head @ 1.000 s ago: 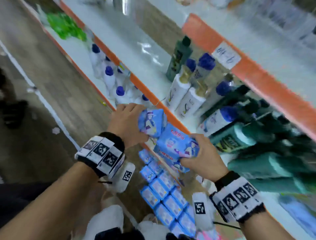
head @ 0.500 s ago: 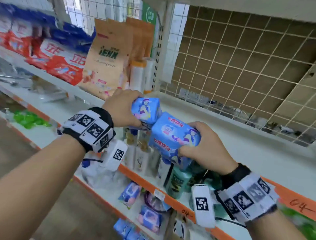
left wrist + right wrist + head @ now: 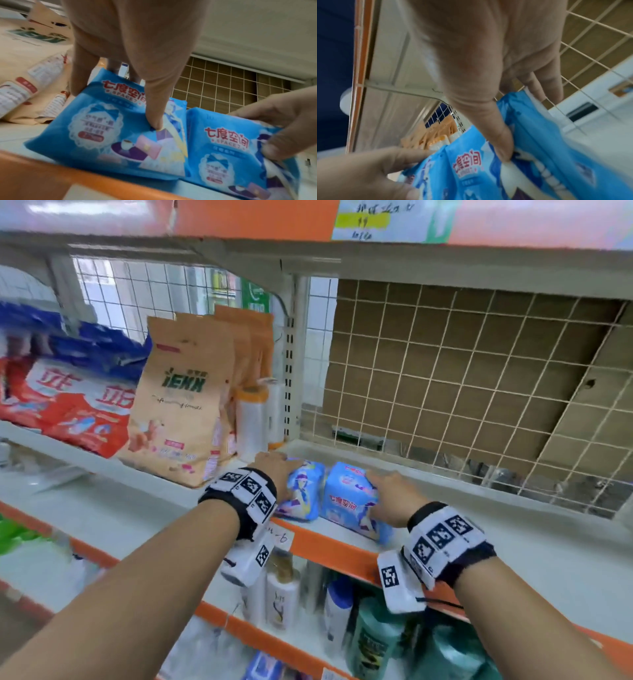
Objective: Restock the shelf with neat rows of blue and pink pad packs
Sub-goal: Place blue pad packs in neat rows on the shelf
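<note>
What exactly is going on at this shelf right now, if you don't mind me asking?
A person is restocking blue pad packs. The left hand grips the left blue pack and the right hand grips the right blue pack, both set down side by side near the front edge of the white shelf. The packs sit just right of the tan bags, in front of the wire mesh back. No pink packs are on this shelf.

Left hand's fingertips (image 3: 298, 463) behind blue pack (image 3: 301, 491); lower-shelf bottles (image 3: 284, 594) blurred
</note>
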A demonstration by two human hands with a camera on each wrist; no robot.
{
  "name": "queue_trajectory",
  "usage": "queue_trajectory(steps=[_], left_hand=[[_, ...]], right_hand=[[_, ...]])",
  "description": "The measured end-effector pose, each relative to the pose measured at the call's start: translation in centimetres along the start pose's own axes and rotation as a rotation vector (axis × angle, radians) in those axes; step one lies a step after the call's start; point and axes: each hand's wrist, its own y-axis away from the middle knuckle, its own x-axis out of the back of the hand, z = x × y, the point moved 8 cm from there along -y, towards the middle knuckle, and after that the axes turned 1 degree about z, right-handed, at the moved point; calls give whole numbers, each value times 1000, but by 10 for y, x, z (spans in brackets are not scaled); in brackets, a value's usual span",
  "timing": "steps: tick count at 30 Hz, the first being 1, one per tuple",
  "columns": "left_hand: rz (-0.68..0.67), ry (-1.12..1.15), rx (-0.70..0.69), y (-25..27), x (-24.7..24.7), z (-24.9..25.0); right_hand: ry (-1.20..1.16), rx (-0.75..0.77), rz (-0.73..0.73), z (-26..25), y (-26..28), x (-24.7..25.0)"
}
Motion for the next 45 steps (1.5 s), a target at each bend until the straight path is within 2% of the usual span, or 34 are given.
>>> queue_trajectory(steps=[4, 8, 12, 16, 18, 24, 27, 33, 41, 45], left_hand=[[-70, -53, -24, -37, -6, -9], [-26, 8, -46, -68, -2, -13], [28, 12, -5, -94, 9, -10], [67, 39, 22, -125, 13, -10], [60, 54, 19, -144, 13, -12], [167, 26, -24, -184, 14, -10], [189, 43, -34, -195, 13, -12], [118, 97, -63, -207, 5, -19], [136, 62, -61, -213, 3, -16], [136, -26, -39, -210, 0, -16]], right_hand=[[119, -87, -41, -4, -34, 4], [197, -202, 9, 1, -59, 14], [209, -244, 36, 3, -86, 20], [224, -265, -33, 8, -117, 22], [228, -262, -39, 10, -131, 23], [225, -280, -28, 25, -170, 27], [207, -285, 7, 32, -182, 26], [184, -273, 68, 40, -194, 23], [250, -281, 171, 38, -200, 23], [298, -276, 184, 27, -196, 21]])
